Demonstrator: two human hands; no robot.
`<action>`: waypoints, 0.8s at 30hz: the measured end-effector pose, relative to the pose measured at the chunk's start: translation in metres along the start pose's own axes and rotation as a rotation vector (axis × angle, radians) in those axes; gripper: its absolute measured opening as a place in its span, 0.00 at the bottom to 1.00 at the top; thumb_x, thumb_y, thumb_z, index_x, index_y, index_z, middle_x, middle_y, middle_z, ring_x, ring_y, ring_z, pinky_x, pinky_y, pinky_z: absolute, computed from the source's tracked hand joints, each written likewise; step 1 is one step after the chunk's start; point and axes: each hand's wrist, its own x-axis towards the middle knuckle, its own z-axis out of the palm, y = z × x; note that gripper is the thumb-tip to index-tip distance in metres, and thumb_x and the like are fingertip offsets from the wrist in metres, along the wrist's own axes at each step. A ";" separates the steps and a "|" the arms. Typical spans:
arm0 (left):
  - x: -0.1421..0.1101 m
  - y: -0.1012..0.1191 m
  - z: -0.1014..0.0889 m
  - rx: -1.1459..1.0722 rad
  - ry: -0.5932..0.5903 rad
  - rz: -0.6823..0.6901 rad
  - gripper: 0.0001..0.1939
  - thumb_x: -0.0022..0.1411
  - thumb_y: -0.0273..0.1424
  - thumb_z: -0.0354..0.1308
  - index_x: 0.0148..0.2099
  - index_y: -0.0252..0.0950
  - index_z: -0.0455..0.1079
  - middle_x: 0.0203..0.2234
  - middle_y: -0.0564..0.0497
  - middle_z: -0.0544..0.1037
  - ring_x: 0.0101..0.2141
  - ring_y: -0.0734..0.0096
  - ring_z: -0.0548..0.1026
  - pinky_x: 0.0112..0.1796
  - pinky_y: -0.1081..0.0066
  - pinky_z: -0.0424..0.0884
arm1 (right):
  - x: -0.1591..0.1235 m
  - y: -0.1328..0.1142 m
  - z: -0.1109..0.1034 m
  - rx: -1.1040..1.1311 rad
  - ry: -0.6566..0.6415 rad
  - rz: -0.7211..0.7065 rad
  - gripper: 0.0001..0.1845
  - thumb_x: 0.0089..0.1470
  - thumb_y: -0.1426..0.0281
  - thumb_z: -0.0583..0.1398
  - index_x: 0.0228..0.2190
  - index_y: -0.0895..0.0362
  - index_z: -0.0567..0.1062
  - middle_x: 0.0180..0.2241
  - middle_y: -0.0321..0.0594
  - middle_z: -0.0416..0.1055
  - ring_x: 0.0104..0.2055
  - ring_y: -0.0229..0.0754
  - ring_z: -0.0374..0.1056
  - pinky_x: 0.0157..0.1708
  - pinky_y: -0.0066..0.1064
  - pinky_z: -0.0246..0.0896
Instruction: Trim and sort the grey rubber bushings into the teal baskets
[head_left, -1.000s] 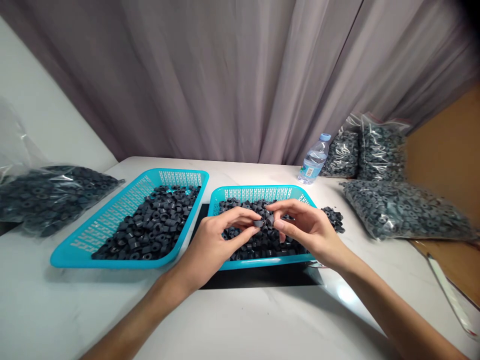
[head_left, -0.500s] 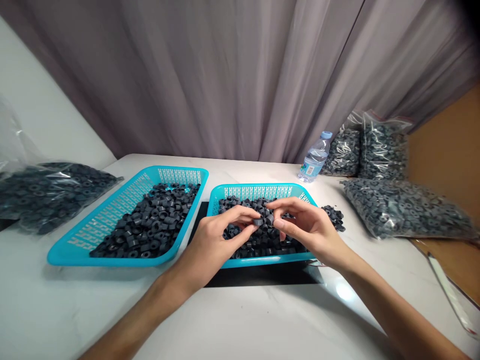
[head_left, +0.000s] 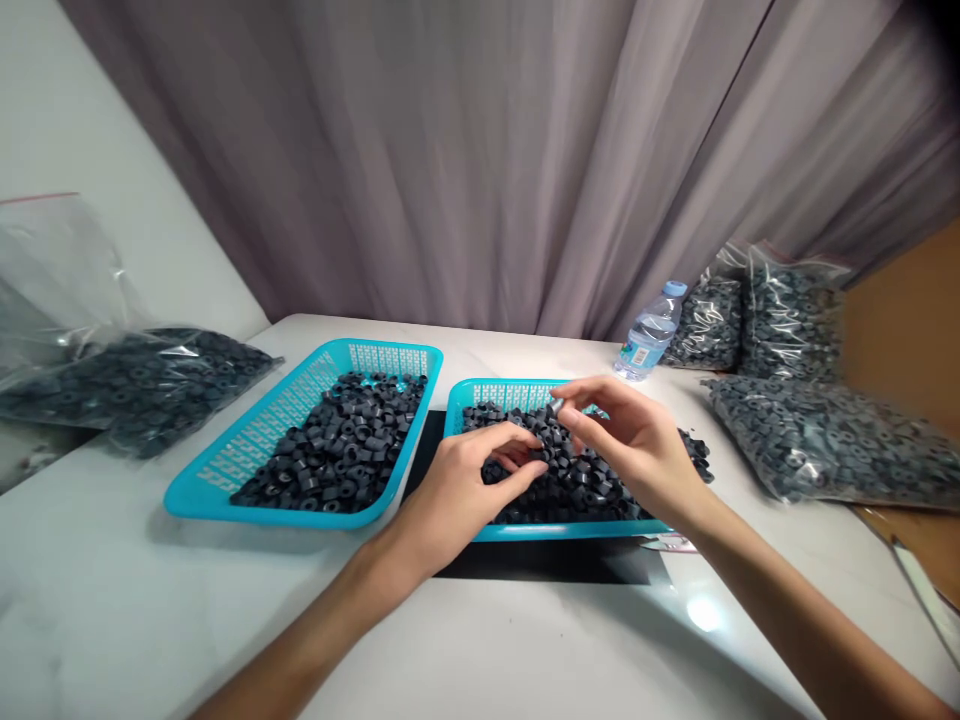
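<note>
My left hand (head_left: 480,478) reaches over the right blue basket (head_left: 577,530), its thumb and fingers curled towards each other just above the dark pieces (head_left: 607,490). Whatever lies between these fingertips blends with the pile behind. Higher up and slightly further right, my right hand (head_left: 637,440) pinches a small dark ring-shaped piece (head_left: 556,406) between thumb and fingertips; one face catches the light. Short, thick-walled dark rings like it fill the basket. Part of the basket's far rim is hidden behind my right hand.
A second blue basket (head_left: 300,517) with dark rings stands at left. Bags of rings lie at far left (head_left: 187,365) and right (head_left: 840,440). A water bottle (head_left: 649,335) stands near the curtain (head_left: 450,180). Loose rings (head_left: 699,455) lie beside the right basket.
My view has shifted, so the scene sits further right. My right hand has lifted its piece away from my left fingertips, and my left hand has dropped slightly nearer the pile.
</note>
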 end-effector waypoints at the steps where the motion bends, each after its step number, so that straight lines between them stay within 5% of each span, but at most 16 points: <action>1: 0.000 -0.001 0.000 -0.016 -0.002 -0.002 0.04 0.65 0.32 0.64 0.42 0.39 0.77 0.37 0.54 0.83 0.37 0.69 0.81 0.42 0.72 0.74 | 0.011 -0.009 0.006 -0.034 -0.011 -0.060 0.10 0.64 0.64 0.62 0.45 0.53 0.77 0.42 0.40 0.73 0.39 0.39 0.70 0.37 0.32 0.69; 6: -0.005 -0.010 0.000 -0.051 -0.036 0.013 0.06 0.68 0.35 0.61 0.43 0.40 0.76 0.38 0.53 0.83 0.40 0.67 0.80 0.44 0.68 0.72 | 0.074 -0.045 0.057 -0.108 -0.216 -0.299 0.10 0.65 0.66 0.60 0.45 0.58 0.76 0.42 0.41 0.75 0.41 0.38 0.69 0.39 0.31 0.67; 11: -0.012 -0.016 0.003 -0.010 -0.130 -0.043 0.08 0.68 0.34 0.59 0.46 0.39 0.76 0.38 0.50 0.81 0.37 0.64 0.78 0.39 0.66 0.73 | 0.116 -0.032 0.121 -0.299 -0.558 -0.314 0.07 0.62 0.74 0.61 0.43 0.59 0.77 0.35 0.37 0.75 0.35 0.36 0.68 0.38 0.30 0.64; 14: -0.014 -0.017 0.002 0.030 -0.116 -0.068 0.10 0.68 0.35 0.59 0.48 0.40 0.75 0.40 0.48 0.81 0.40 0.61 0.78 0.39 0.65 0.73 | 0.121 -0.025 0.134 -0.414 -0.674 -0.305 0.09 0.64 0.67 0.62 0.43 0.59 0.77 0.35 0.38 0.76 0.35 0.38 0.69 0.38 0.31 0.63; 18: -0.011 -0.012 0.000 -0.005 -0.101 -0.036 0.08 0.68 0.34 0.59 0.47 0.40 0.76 0.41 0.50 0.81 0.40 0.63 0.78 0.45 0.63 0.73 | 0.107 -0.033 0.096 -0.418 -0.542 -0.315 0.17 0.68 0.59 0.56 0.43 0.58 0.78 0.40 0.42 0.77 0.39 0.40 0.71 0.39 0.32 0.64; 21: -0.009 -0.005 -0.001 -0.057 -0.053 -0.009 0.06 0.66 0.33 0.61 0.44 0.40 0.77 0.41 0.51 0.82 0.41 0.64 0.79 0.46 0.64 0.73 | 0.073 -0.036 0.035 -0.432 -0.331 -0.285 0.15 0.68 0.61 0.56 0.45 0.56 0.77 0.43 0.41 0.77 0.42 0.42 0.71 0.40 0.32 0.65; 24: -0.008 0.001 0.000 -0.198 -0.073 -0.042 0.08 0.66 0.36 0.62 0.44 0.39 0.78 0.38 0.51 0.83 0.40 0.65 0.79 0.44 0.66 0.74 | 0.012 -0.026 -0.030 -0.543 0.016 -0.192 0.11 0.66 0.61 0.59 0.39 0.53 0.77 0.37 0.40 0.76 0.38 0.44 0.71 0.40 0.35 0.65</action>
